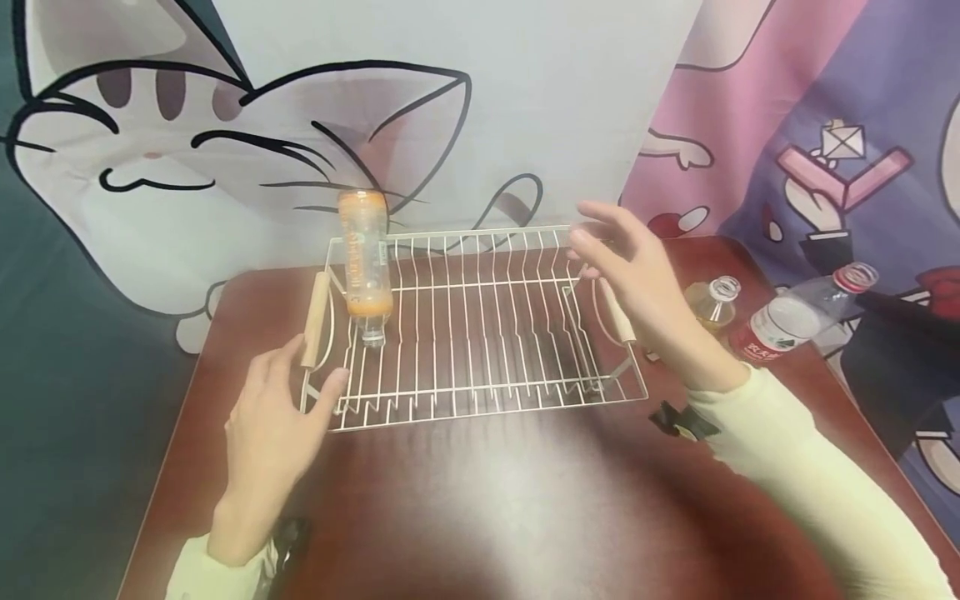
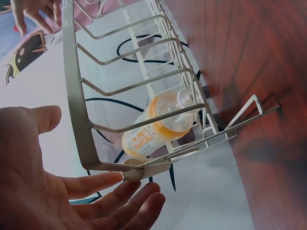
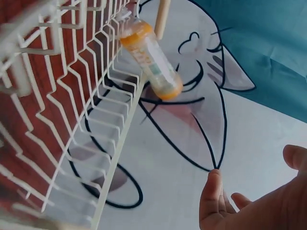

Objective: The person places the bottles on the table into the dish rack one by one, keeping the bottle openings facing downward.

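A white wire dish rack (image 1: 480,392) with wooden handles stands on the table. Near its left end, a clear plastic bottle (image 1: 367,258) with orange bands is set neck down among the wires, its base tilted toward the back. My left hand (image 1: 273,417) is beside the left wooden handle (image 1: 315,321), thumb apart from the fingers; in the left wrist view its fingertips are right at the handle's end. Over the rack's right end, near the right wooden handle (image 1: 618,312), my right hand (image 1: 630,262) is raised with loosely bent fingers and holds nothing.
Two more bottles are on the table to the right: a small uncapped one (image 1: 712,304) with yellowish contents and a clear one (image 1: 795,317) with a red and white label. A cartoon cat cloth (image 1: 525,100) hangs behind the reddish-brown table (image 1: 487,517).
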